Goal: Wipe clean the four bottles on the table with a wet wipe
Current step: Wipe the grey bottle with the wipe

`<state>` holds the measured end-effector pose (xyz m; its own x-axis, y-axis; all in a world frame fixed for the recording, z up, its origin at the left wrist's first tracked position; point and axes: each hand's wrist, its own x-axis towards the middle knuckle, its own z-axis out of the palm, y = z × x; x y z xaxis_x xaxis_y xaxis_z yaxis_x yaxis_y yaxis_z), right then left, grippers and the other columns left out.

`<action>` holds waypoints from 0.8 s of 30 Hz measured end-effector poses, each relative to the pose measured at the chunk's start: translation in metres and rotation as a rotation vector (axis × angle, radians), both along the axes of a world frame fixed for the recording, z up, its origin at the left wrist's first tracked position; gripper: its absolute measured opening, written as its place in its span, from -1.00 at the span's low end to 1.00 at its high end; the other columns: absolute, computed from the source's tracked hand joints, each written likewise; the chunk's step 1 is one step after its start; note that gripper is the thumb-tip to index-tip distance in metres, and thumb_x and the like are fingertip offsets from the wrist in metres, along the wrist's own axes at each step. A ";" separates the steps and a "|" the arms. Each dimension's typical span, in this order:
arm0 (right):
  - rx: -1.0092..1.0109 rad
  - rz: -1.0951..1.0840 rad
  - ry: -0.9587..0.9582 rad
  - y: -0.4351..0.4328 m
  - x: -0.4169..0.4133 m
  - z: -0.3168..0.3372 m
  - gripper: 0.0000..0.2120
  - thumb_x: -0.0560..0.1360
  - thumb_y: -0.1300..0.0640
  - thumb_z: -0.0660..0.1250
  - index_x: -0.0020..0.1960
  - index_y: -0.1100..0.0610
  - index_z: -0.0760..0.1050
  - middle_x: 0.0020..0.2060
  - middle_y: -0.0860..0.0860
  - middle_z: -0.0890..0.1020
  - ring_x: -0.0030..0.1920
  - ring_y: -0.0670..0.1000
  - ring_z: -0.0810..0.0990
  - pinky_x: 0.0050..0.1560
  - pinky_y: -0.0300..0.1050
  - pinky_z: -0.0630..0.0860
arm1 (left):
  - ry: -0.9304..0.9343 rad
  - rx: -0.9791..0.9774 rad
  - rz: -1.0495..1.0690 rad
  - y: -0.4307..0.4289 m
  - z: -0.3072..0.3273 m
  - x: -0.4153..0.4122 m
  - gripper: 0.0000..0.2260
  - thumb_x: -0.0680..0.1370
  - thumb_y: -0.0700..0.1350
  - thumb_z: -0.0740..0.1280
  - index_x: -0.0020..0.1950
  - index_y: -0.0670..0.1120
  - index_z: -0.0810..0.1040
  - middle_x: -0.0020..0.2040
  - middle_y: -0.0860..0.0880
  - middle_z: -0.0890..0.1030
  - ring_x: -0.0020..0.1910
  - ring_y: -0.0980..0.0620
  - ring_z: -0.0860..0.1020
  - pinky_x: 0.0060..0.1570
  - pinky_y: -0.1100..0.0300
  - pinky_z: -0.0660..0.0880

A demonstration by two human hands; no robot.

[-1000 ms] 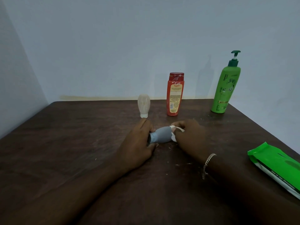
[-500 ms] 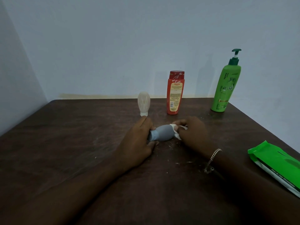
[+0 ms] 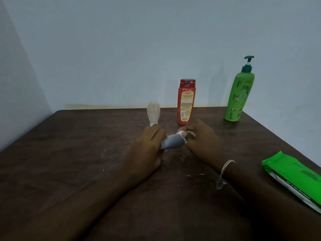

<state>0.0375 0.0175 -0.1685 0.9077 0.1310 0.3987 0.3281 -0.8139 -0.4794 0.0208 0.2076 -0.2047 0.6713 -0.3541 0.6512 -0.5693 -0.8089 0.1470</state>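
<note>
A small grey bottle [image 3: 173, 141] lies on its side on the dark wooden table [image 3: 69, 153], held between both hands. My left hand [image 3: 147, 146] grips its left end. My right hand [image 3: 201, 138] holds a white wet wipe [image 3: 182, 133] against the bottle's right end. Behind them a pale translucent bottle [image 3: 153, 113] stands on its cap. A red bottle [image 3: 186, 101] stands to its right. A tall green pump bottle [image 3: 240, 94] stands at the far right near the wall.
A green pack of wet wipes [image 3: 295, 178] lies near the table's right edge. Small white crumbs [image 3: 184, 157] are scattered on the wood around the hands. Pale walls close the table's back and left sides.
My right hand with the wipe has shifted slightly along the grey bottle's right end. My left hand keeps its grip. The other bottles have not moved.
</note>
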 end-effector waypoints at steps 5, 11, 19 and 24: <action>0.489 0.010 0.144 -0.015 0.009 -0.005 -0.84 0.55 0.14 0.34 0.04 0.05 0.68 -0.11 -0.03 0.71 -0.08 -0.05 0.67 -0.05 -0.08 0.64 | 0.031 -0.229 -0.042 0.002 0.002 -0.001 -0.67 0.40 -0.10 0.57 0.02 -0.05 0.48 -0.04 0.06 0.50 -0.13 0.15 0.48 -0.22 0.38 0.45; 0.987 0.068 0.394 -0.009 0.008 -0.003 -0.84 0.56 0.31 0.28 0.07 0.27 0.62 0.06 0.16 0.66 0.07 0.15 0.62 -0.07 -0.07 0.62 | 0.095 -0.459 -0.030 0.006 0.002 0.000 -0.62 0.39 -0.05 0.59 0.01 -0.04 0.44 -0.02 0.08 0.49 -0.03 0.21 0.47 -0.21 0.42 0.43; 1.178 0.141 0.694 0.019 -0.013 -0.003 -0.86 0.55 0.36 0.24 0.00 0.22 0.55 0.00 0.12 0.58 -0.01 0.10 0.63 -0.06 -0.11 0.64 | 0.139 -0.573 0.008 0.004 0.002 0.003 -0.62 0.41 -0.01 0.57 0.05 -0.01 0.43 0.03 0.09 0.52 0.01 0.23 0.51 -0.20 0.44 0.47; 1.176 0.097 0.699 0.027 -0.011 -0.010 -0.84 0.54 0.38 0.26 -0.05 0.19 0.56 0.01 0.12 0.59 0.02 0.10 0.59 -0.05 -0.07 0.63 | 0.110 -0.511 -0.045 0.007 0.001 0.006 -0.66 0.42 0.00 0.57 0.04 -0.02 0.48 -0.01 0.14 0.51 0.00 0.20 0.52 -0.21 0.24 0.55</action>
<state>0.0262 0.0447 -0.1783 0.9704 0.1108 -0.2146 -0.2330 0.1958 -0.9526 0.0266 0.2143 -0.2033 0.7369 -0.0399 0.6748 -0.5609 -0.5932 0.5775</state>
